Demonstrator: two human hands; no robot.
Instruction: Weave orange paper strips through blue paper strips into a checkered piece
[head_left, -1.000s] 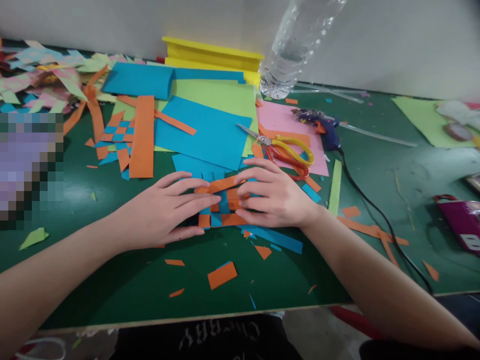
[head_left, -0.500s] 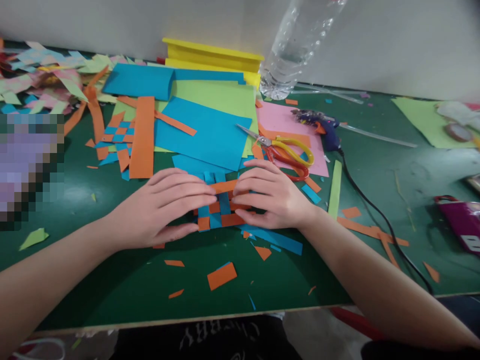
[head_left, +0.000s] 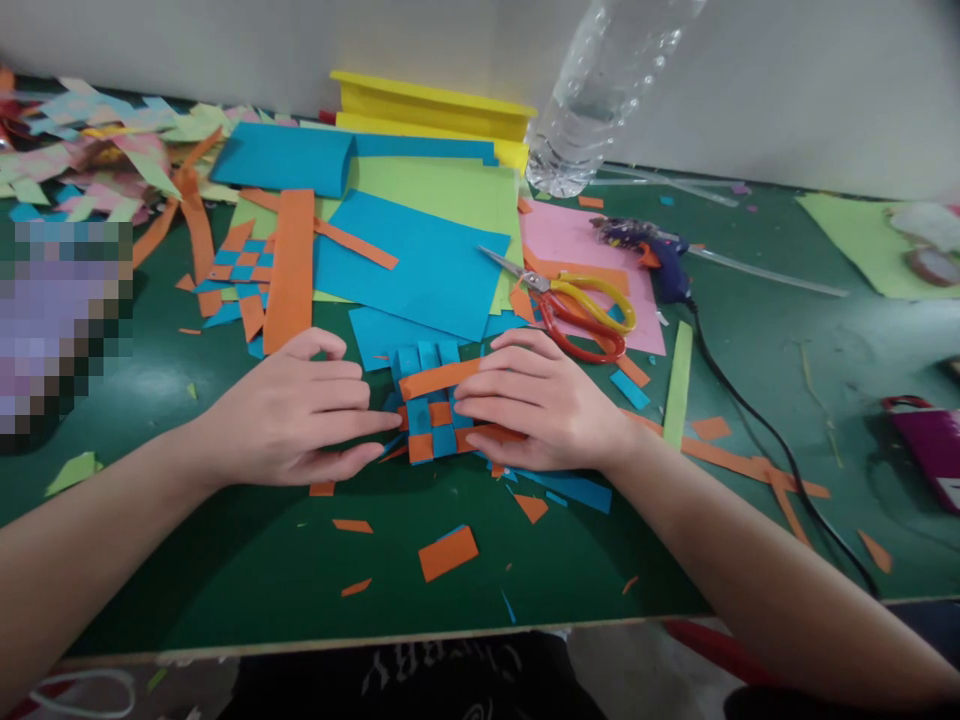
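Observation:
A small weave of blue and orange paper strips [head_left: 442, 440] lies on the green table between my hands. Along its far side runs an orange strip [head_left: 439, 378], with blue strip ends sticking out behind it. My right hand [head_left: 547, 405] rests over the weave's right side, fingertips holding the strips down; its fingers hide that part. At the left edge is my left hand [head_left: 300, 410], holding nothing, one finger stretched to touch the weave and another curled back. Loose blue strips [head_left: 562, 487] poke out beneath the right hand.
Beyond the weave lie blue sheets [head_left: 412, 265], scissors [head_left: 555, 290], and a glue gun [head_left: 652, 255] whose cord runs along the right. A plastic bottle [head_left: 577, 130] stands behind. A checkered woven piece [head_left: 244, 262], a wide orange strip [head_left: 291, 270] and scraps [head_left: 448, 553] surround the hands.
My left hand has drawn back leftward off the weave, its upper finger curling, uncovering the left side. My right hand stays on the right side. The view has shifted slightly.

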